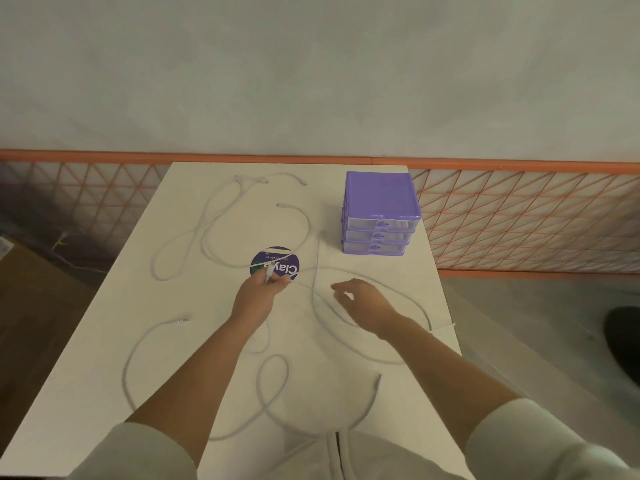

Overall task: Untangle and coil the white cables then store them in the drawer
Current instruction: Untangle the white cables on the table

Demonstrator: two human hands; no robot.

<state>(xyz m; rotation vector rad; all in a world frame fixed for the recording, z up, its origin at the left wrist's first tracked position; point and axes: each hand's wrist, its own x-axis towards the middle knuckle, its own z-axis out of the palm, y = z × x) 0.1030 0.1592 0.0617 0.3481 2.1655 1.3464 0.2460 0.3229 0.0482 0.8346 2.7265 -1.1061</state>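
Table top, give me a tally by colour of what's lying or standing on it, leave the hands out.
White: several loose cables spread over the table; they overlap, so I cannot give an exact count.
Purple: 2, the drawer unit and the round sticker.
Total: 2 purple things plus the uncounted white cables.

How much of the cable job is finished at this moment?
Nothing looks finished: the white cables lie loose across the table. In hand: the left hand pinches one cable end; the right hand hovers open. Left: coiling everything and opening the purple drawer unit, whose drawers are closed.
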